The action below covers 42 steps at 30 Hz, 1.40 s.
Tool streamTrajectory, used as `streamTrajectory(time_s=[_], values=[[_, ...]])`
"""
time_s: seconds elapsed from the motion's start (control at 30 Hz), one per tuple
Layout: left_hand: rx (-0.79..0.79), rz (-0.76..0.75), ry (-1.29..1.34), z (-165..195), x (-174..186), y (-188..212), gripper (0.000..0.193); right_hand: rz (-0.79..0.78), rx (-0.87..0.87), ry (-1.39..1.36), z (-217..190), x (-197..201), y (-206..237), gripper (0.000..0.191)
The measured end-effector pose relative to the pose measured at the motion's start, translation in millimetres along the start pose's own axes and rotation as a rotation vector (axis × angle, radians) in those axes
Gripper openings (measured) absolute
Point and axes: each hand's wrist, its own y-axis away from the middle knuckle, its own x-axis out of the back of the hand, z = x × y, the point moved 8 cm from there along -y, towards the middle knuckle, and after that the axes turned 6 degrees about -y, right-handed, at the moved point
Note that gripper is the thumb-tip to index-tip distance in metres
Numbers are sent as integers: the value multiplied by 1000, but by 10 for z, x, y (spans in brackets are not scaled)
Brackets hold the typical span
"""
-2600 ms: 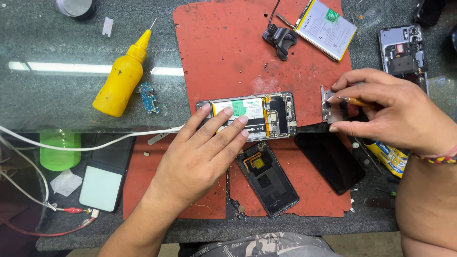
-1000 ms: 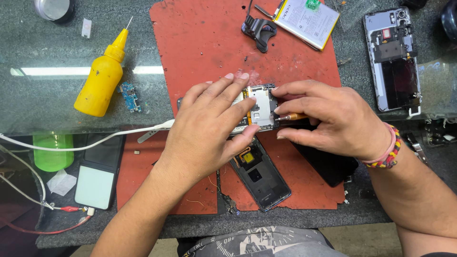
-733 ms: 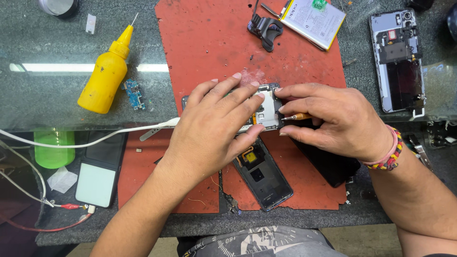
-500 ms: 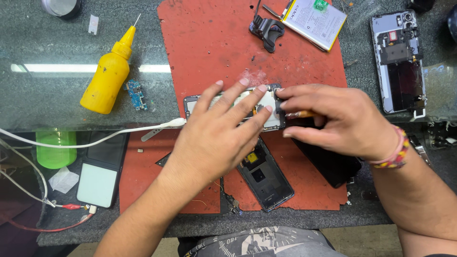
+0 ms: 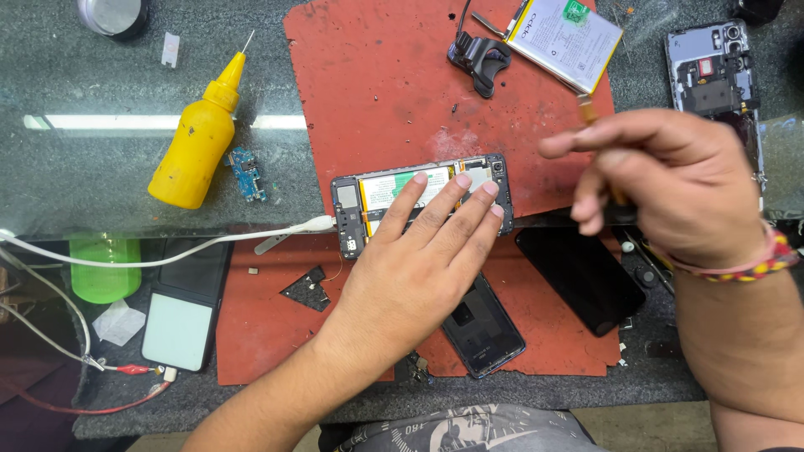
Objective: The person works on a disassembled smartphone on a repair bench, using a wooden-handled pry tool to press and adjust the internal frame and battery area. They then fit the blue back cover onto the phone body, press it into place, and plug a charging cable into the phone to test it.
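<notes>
One opened phone (image 5: 419,201) lies face down near the middle of the red mat (image 5: 377,75), its battery and boards showing. Around it are three more phone parts: a dark back cover (image 5: 486,331) just below it, a black screen panel (image 5: 582,276) to its right, and a stripped phone frame (image 5: 712,75) at the top right of the glass table (image 5: 84,176). One loose battery (image 5: 565,38) lies at the mat's top edge with a black clip (image 5: 479,59) beside it. There is one yellow bottle (image 5: 197,138), one small blue board (image 5: 247,172), one green cup (image 5: 105,264) and one white cable (image 5: 167,251) that runs to the phone's left end.

The upper mat is bare above the phone; below it, parts crowd the near edge.

The left hand (image 5: 419,268) lies flat, fingers spread and pressing on the phone's right half. The right hand (image 5: 670,184) hovers above the mat, off the phone, fingers pinched together on a thin tool (image 5: 589,109) with a brown tip
</notes>
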Motion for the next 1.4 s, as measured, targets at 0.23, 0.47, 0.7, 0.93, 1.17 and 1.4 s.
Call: streamTrajectory(time_s=[0.23, 0.47, 0.7, 0.93, 1.17, 1.4], values=[[0, 45, 22, 17, -78, -6, 39, -337, -3, -609, -260, -65, 53, 51], [15, 60, 8, 71, -78, 1, 40, 20, 36, 273, -92, -42, 195, 33], [30, 67, 17, 133, -79, -10, 39, 113, 183, 517, -359, -279, 75, 25], [21, 62, 7, 214, -85, 12, 41, 99, 242, 541, -383, -347, 82, 22], [28, 55, -14, 168, -70, 39, 40, 46, 267, 635, -315, -399, 0, 20], [33, 74, -15, 161, -127, 48, 39, 93, 239, 583, -254, -354, 1, 19]])
